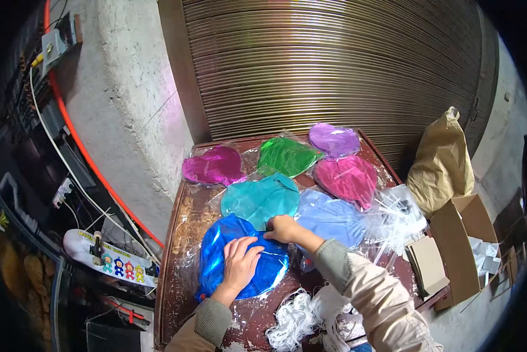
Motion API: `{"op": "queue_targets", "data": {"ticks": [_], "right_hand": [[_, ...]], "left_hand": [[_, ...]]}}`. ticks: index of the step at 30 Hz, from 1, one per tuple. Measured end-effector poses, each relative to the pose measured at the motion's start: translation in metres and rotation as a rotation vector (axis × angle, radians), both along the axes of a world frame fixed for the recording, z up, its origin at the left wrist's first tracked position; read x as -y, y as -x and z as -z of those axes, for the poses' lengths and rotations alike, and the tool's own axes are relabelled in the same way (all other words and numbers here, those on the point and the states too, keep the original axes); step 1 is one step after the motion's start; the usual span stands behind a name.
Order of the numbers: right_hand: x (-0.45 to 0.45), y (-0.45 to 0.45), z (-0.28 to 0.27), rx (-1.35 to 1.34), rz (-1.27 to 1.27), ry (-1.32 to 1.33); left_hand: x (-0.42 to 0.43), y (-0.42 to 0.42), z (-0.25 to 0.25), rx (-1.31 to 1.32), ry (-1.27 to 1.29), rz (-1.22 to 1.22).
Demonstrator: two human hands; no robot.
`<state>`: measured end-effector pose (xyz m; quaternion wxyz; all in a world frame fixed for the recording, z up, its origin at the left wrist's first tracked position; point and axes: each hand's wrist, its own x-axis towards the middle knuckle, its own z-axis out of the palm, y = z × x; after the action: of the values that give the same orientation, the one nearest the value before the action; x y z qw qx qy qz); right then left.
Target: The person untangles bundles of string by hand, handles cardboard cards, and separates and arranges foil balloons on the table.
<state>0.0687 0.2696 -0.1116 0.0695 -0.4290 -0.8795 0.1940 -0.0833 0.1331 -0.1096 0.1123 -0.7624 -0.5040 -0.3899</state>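
A shiny blue foil packet (216, 246) lies on the near left part of the worn red table (184, 220). My left hand (240, 264) rests on it with the fingers spread. At the packet's upper right edge is my right hand (285, 228), its fingers closed and bent down; what they pinch is hidden. Just beyond lies a teal packet (260, 198), and a light blue packet (331, 220) is to the right. White string (293, 320) sits in a loose bundle nearer to me.
Magenta (216, 165), green (287, 156), purple (334, 139) and pink (348, 179) packets lie farther back. White sticks (395, 220) and cardboard pieces (428, 264) are at right, beside an open box (460, 258) and paper sack (442, 167). A skateboard (113, 261) is at left.
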Motion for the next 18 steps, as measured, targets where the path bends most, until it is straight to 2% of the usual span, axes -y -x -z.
{"op": "queue_targets", "data": {"ticks": [2,4,5,7,8,12,13,17,18], "right_hand": [[-0.001,0.012,0.008,0.087,0.110,0.148],[0.003,0.017,0.012,0.129,0.088,0.149],[0.005,0.016,0.014,0.172,0.081,0.147],[0.009,0.013,0.018,0.261,0.066,0.138],[0.008,0.011,0.022,0.264,0.057,0.137],[0.002,0.006,0.046,0.020,-0.004,0.450],[0.008,0.008,0.045,0.026,-0.017,0.458],[0.035,0.004,0.004,-0.369,-0.217,0.373],[0.034,0.004,-0.002,-0.455,-0.258,0.279]], "left_hand": [[0.002,0.008,-0.008,-0.109,-0.008,-0.091],[0.003,0.041,-0.004,0.155,0.101,-0.228],[0.006,0.062,-0.001,0.384,0.156,-0.304],[0.002,0.111,0.048,0.340,-0.072,-0.643],[0.004,0.112,0.046,0.342,-0.072,-0.652],[0.013,0.122,0.034,0.347,0.667,-0.614],[0.017,0.125,0.035,0.351,0.674,-0.628],[0.006,0.134,0.051,0.322,0.551,-0.581],[0.004,0.138,0.056,0.322,0.550,-0.584]]}}
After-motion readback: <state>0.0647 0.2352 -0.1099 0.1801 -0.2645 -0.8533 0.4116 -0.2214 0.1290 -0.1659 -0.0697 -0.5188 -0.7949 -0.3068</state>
